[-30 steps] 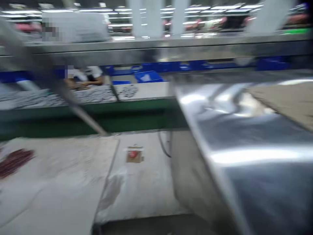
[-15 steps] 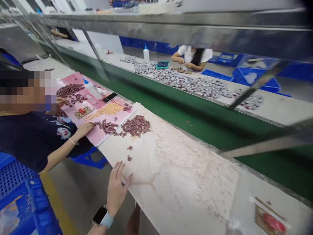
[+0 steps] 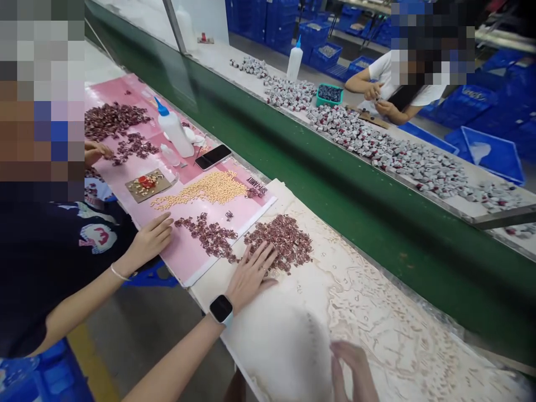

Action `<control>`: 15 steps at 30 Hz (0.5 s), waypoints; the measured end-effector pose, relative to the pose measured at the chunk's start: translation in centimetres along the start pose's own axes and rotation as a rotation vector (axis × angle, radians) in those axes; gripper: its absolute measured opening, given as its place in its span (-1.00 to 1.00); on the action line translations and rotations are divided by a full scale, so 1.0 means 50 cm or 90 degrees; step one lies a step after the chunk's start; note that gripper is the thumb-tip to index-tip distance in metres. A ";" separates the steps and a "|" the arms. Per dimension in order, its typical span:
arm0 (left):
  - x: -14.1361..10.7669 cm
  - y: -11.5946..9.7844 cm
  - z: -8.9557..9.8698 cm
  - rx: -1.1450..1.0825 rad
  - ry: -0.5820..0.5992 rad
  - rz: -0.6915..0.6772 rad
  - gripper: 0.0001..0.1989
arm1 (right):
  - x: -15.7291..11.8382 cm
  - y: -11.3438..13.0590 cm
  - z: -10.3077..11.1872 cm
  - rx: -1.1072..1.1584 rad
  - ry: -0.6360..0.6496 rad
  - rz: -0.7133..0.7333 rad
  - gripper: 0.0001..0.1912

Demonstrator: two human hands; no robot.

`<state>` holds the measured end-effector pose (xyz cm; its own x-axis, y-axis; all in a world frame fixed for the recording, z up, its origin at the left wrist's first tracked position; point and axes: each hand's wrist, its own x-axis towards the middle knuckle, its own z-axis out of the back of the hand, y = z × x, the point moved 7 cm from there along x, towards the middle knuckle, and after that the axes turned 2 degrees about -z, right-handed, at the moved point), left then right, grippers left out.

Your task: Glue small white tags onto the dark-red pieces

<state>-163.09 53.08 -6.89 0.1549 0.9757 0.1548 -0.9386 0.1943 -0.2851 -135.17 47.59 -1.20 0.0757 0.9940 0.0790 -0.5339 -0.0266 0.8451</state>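
Observation:
My left hand (image 3: pixel 251 276) lies with its fingers stretched out on the near edge of a pile of small reddish-brown pieces (image 3: pixel 288 240). A dark-faced smartwatch (image 3: pixel 221 309) is on that wrist. Low in the picture, my right hand (image 3: pixel 354 368) is blurred, its fingers bent at the edge of a pale rounded thing (image 3: pixel 285 346). That thing is smeared by motion, so its kind does not show. It is over the table, below my left hand.
At left a co-worker's hand (image 3: pixel 154 237) rests on a pink mat (image 3: pixel 184 262) beside brown pieces, yellow bits (image 3: pixel 213 187), a phone (image 3: pixel 213 157) and a bottle (image 3: pixel 178 131). Past a green strip (image 3: pixel 335 206), another person works at grey-white pieces (image 3: pixel 377 142).
My left hand has moved from the table's front edge onto the brown pile. My right hand and the pale rounded thing have come into view. The camera has shifted too.

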 end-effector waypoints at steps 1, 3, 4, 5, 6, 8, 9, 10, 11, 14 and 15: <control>0.012 0.015 0.004 0.000 -0.013 0.001 -0.21 | 0.039 0.012 -0.053 0.012 0.069 0.057 -0.85; 0.022 0.048 0.017 0.002 -0.045 0.026 -0.24 | 0.123 0.038 -0.141 -0.020 0.136 0.159 -0.76; 0.018 0.067 0.027 0.006 -0.069 0.056 -0.26 | 0.167 0.046 -0.173 -0.043 0.128 0.178 -0.68; 0.009 0.089 0.040 0.011 -0.098 0.102 -0.27 | 0.208 0.054 -0.206 -0.068 0.131 0.192 -0.60; -0.005 0.114 0.056 0.018 -0.134 0.165 -0.29 | 0.244 0.058 -0.233 -0.091 0.123 0.195 -0.53; -0.044 0.164 0.084 0.032 -0.207 0.317 -0.32 | 0.297 0.062 -0.280 -0.136 0.121 0.185 -0.47; -0.063 0.184 0.094 0.035 -0.231 0.385 -0.32 | 0.313 0.061 -0.299 -0.151 0.120 0.179 -0.46; -0.075 0.199 0.098 0.034 -0.242 0.438 -0.33 | 0.324 0.060 -0.316 -0.161 0.119 0.175 -0.46; -0.081 0.208 0.097 0.028 -0.241 0.470 -0.33 | 0.330 0.060 -0.330 -0.166 0.117 0.174 -0.46; -0.062 0.210 0.078 0.003 -0.212 0.480 -0.33 | 0.333 0.064 -0.364 -0.174 0.106 0.188 -0.47; -0.052 0.204 0.071 -0.005 -0.207 0.472 -0.33 | 0.332 0.067 -0.374 -0.178 0.103 0.198 -0.49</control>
<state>-174.15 52.18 -6.82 -0.6058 0.7725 0.1904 -0.7594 -0.4901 -0.4279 -151.45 65.99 -6.92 -0.2455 0.9477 0.2040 -0.7189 -0.3192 0.6176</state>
